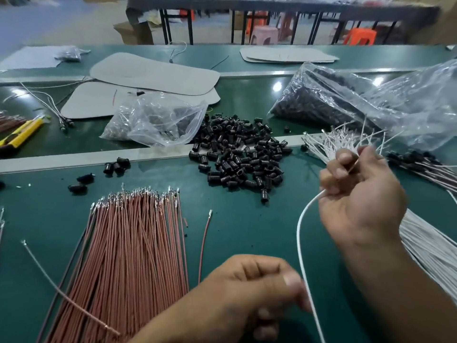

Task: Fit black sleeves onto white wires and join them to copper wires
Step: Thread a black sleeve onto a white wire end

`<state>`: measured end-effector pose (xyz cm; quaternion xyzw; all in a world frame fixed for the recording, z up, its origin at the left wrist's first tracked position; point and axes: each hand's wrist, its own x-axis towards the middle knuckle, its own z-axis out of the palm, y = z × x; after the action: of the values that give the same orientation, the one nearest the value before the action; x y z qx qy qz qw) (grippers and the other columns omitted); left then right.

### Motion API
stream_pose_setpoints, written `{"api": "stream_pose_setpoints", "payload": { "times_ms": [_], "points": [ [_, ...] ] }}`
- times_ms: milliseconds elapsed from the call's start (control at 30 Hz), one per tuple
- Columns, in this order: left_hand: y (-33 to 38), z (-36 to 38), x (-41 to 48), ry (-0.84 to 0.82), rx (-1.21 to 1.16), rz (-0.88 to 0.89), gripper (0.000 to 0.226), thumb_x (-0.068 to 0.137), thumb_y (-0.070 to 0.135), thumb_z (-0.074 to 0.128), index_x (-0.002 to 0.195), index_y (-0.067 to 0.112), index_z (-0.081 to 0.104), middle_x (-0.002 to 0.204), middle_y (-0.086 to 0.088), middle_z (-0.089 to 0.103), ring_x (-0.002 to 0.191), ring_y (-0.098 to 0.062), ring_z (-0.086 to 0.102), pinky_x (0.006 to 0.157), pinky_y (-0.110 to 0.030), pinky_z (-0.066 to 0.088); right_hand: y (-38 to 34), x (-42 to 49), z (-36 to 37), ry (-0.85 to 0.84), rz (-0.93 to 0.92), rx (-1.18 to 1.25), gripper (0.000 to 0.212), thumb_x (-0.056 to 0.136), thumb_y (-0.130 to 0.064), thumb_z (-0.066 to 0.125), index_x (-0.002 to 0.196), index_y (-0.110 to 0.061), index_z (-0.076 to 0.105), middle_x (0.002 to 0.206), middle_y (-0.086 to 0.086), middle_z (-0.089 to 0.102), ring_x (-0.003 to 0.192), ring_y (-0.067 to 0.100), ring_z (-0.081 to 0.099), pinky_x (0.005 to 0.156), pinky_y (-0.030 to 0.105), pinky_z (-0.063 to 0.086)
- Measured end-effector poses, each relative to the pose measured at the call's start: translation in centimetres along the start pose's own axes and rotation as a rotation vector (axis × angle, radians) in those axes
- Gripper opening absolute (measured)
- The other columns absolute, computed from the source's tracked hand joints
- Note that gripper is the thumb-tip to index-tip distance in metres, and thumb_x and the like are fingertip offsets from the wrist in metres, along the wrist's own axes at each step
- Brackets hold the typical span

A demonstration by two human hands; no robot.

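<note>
Strand of white wire [298, 233] gripped in right hand's [358, 194] curled fingers by the bench's [247, 231] right edge — left hand [247, 293] pinches it lower, at the near edge. Black sleeves [242, 154] heaped mid-bench, copper wires [133, 243] near-left. Best grip close to the tip so it enters a sleeve straight.

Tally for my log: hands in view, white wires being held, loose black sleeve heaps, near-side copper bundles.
Hands: 2 (left hand, right hand)
Held white wire: 1
Black sleeve heap: 1
Near copper bundle: 1
Total: 5
</note>
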<state>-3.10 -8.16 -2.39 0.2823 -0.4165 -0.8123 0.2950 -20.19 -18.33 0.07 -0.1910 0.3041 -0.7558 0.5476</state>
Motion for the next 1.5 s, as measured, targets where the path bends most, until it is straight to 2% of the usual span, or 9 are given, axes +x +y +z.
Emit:
{"api": "stream_pose_setpoints", "payload": {
  "times_ms": [233, 467, 600, 700, 800, 900, 967, 1367, 1500],
  "points": [
    [-1.8, 0.7, 1.2, 0.129, 0.31, 0.109, 0.045, 0.084, 0.059, 0.067, 0.113, 0.025, 0.061, 0.064, 0.004, 0.047, 0.053, -0.009, 0.04, 0.051, -0.02, 0.031, -0.1, 0.0, 0.5, 0.038, -0.012, 0.071, 0.021, 0.107, -0.016, 0.033, 0.089, -0.017, 0.042, 0.066, 0.001, 0.053, 0.048, 0.01, 0.041, 0.044, 0.019, 0.033],
    [-0.7, -1.6, 0.3, 0.097, 0.11, 0.12, 0.029, 0.091, 0.039, 0.062, 0.069, 0.02, 0.066, 0.059, -0.004, 0.037, 0.054, -0.014, 0.036, 0.052, -0.024, 0.038, -3.6, 4.1, -2.0, 0.269, -0.126, 0.033, 0.021, 0.107, -0.015, 0.033, 0.089, -0.02, 0.042, 0.06, -0.005, 0.051, 0.044, 0.008, 0.038, 0.043, 0.018, 0.027],
    [0.2, -3.2, -0.9, 0.316, 0.235, 0.082, 0.035, 0.09, 0.042, 0.065, 0.069, 0.014, 0.068, 0.057, -0.007, 0.032, 0.05, -0.016, 0.029, 0.045, -0.027, 0.023, -5.7, 6.9, -4.8, 0.418, -0.171, -0.191, 0.025, 0.104, -0.01, 0.033, 0.085, -0.022, 0.045, 0.065, -0.009, 0.051, 0.047, 0.006, 0.042, 0.046, 0.018, 0.03],
    [0.6, -3.7, -1.5, 0.507, 0.556, 0.149, 0.037, 0.081, 0.049, 0.057, 0.075, 0.015, 0.07, 0.054, -0.005, 0.03, 0.046, -0.014, 0.026, 0.046, -0.028, 0.017, -5.0, 6.9, -4.8, 0.509, -0.318, -0.782, 0.02, 0.098, -0.013, 0.052, 0.119, -0.013, 0.051, 0.111, 0.002, 0.055, 0.095, 0.014, 0.059, 0.072, 0.018, 0.046],
    [0.6, -3.8, -1.4, 0.596, 0.804, 0.299, 0.032, 0.086, 0.042, 0.058, 0.076, 0.014, 0.071, 0.044, 0.008, 0.033, 0.039, -0.004, 0.027, 0.041, -0.016, 0.021, -2.1, 3.4, -3.5, 0.063, -0.782, -1.364, 0.068, 0.093, -0.018, 0.062, 0.148, 0.005, 0.028, 0.153, 0.021, 0.031, 0.144, 0.028, 0.03, 0.118, 0.032, 0.028],
    [0.6, -4.0, -1.2, 0.628, 0.93, 0.372, 0.034, 0.085, 0.044, 0.058, 0.077, 0.013, 0.071, 0.05, 0.007, 0.045, 0.045, -0.005, 0.036, 0.044, -0.018, 0.029, 2.6, -2.1, -1.5, -0.929, -0.503, -1.357, 0.039, 0.1, -0.032, 0.057, 0.133, -0.013, 0.057, 0.129, -0.003, 0.062, 0.121, 0.003, 0.055, 0.103, 0.018, 0.041],
    [0.8, -4.7, -1.4, 0.656, 0.949, 0.39, 0.028, 0.089, 0.037, 0.061, 0.077, 0.015, 0.07, 0.055, 0.005, 0.051, 0.049, -0.004, 0.041, 0.047, -0.018, 0.032, 4.6, -3.9, -1.0, -1.2, -0.361, -1.379, 0.028, 0.103, -0.031, 0.054, 0.117, -0.011, 0.068, 0.096, -0.002, 0.069, 0.088, 0.006, 0.063, 0.079, 0.023, 0.05],
    [1.4, -6.4, -2.8, 0.71, 0.611, 0.311, 0.043, 0.097, 0.013, 0.051, 0.129, 0.042, 0.05, 0.101, 0.009, 0.071, 0.068, -0.008, 0.056, 0.068, -0.024, 0.051, 3.4, -2.9, -1.7, -0.913, -0.479, -1.198, 0.008, 0.093, -0.01, 0.068, 0.094, -0.01, 0.076, 0.073, -0.009, 0.054, 0.064, 0.006, 0.052, 0.064, 0.009, 0.034],
    [1.6, -6.2, -2.7, 0.693, 0.59, 0.33, 0.032, 0.083, 0.022, 0.06, 0.113, 0.023, 0.049, 0.098, 0.004, 0.076, 0.072, -0.012, 0.064, 0.069, -0.029, 0.053, 3.3, -2.9, -1.9, -0.893, -0.496, -1.168, 0.008, 0.091, -0.008, 0.07, 0.092, -0.009, 0.077, 0.071, -0.014, 0.052, 0.063, 0.004, 0.052, 0.063, 0.009, 0.035]
  ]
}}
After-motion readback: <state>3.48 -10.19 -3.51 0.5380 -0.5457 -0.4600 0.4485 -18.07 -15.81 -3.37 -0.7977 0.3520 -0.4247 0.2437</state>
